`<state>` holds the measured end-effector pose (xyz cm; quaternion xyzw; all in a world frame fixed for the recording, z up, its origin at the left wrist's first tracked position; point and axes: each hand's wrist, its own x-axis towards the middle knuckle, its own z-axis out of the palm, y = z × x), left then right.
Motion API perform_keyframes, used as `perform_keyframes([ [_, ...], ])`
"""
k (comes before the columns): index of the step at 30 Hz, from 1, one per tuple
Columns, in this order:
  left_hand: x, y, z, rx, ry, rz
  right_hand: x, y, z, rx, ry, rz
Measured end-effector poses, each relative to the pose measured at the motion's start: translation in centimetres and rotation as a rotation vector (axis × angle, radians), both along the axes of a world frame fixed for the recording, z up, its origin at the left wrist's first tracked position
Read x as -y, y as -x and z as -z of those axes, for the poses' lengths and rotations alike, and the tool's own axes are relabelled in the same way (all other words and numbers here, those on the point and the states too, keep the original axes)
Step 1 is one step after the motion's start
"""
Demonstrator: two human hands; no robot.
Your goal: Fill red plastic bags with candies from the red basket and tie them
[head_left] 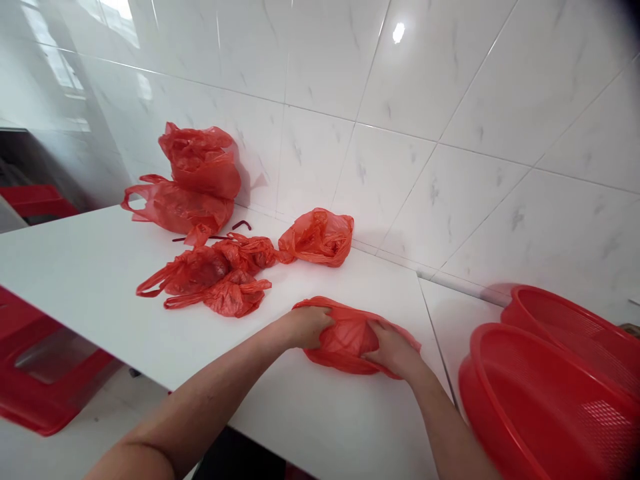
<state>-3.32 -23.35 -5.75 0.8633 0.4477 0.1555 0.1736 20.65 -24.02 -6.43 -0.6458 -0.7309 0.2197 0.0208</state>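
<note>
A crumpled red plastic bag (347, 335) lies on the white table (90, 280) near its front right part. My left hand (309, 327) grips the bag's left side with curled fingers. My right hand (393, 349) clasps its right side, fingers bunched into the plastic. Both forearms reach in from the bottom of the view.
Several more red plastic bags lie behind: a tied cluster (213, 275), one single bag (317, 237) by the tiled wall, a stacked pile (193, 180) at the back left. Two red mesh baskets (545, 407) stand at the right. A red stool (43, 380) sits below left.
</note>
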Motion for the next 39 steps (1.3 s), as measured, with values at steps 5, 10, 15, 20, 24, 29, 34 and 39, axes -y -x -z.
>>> perform_keyframes([
  [5, 1.4, 0.4, -0.8, 0.239, -0.328, -0.091, 1.6, 0.4, -1.1, -0.065, -0.16, 0.007],
  [10, 1.1, 1.6, 0.7, 0.37, -0.227, -0.59, 3.9, 0.6, -0.9, -0.091, -0.273, -0.012],
  [15, -0.5, 1.2, 2.4, 0.684, 0.312, -0.53, 4.9, 0.0, 0.8, -0.014, -0.24, -0.165],
  [20, -1.5, -0.8, 2.2, 1.189, 0.613, -0.523, 5.8, -1.8, 0.7, -0.186, -0.566, -0.068],
  [24, -1.9, -1.8, 2.1, 1.314, 0.63, -0.576, 5.5, -5.7, -0.5, -0.284, -0.711, 0.179],
  [29, -2.5, -1.8, 4.0, 1.415, 0.616, -0.48, 4.3, -13.2, -1.3, -0.029, -1.002, 0.439],
  [34, -3.2, -0.9, 5.0, 1.5, 0.674, -0.436, 4.0, -20.0, -1.6, 0.4, -1.005, 0.554],
  [39, -3.6, -0.6, 4.8, 1.591, 0.653, -0.424, 4.4, -23.1, -0.5, 0.638, -0.709, 0.368],
])
